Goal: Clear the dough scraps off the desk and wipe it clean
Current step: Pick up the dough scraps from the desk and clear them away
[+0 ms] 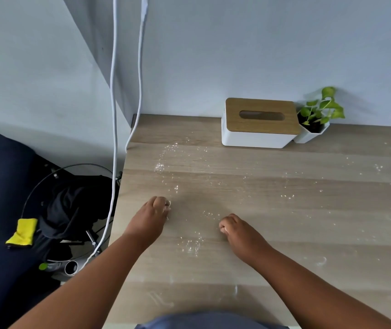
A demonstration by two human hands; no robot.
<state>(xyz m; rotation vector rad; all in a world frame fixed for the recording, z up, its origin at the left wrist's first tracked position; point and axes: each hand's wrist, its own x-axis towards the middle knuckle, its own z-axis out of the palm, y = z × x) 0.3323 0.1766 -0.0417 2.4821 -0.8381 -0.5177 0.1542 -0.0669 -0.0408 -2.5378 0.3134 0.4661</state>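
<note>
A pale wood-grain desk stands against a light grey-blue wall, dusted with white dough scraps and flour. No brand, label or writing can be read anywhere.

The left hand rests on the desk at about 9 o'clock of the desk's centre, fingers curled under, with a bit of white dough showing at its fingertips; it appears to pinch a scrap. The right hand lies just beside it toward 3 o'clock, also curled knuckles-up, with something pale at its fingertips; whether it holds a scrap I cannot tell.

Crumbs lie between the hands and at 6 o'clock of them; more trail away toward 12 o'clock, and thinner specks scatter toward 3 o'clock.

At 1 o'clock, against the wall, stands a white tissue box with a wooden lid, and touching its right side a small potted plant.

Off the desk's left edge hang two white cables. Below, at 8 o'clock, a yellow cloth lies on dark clutter.
</note>
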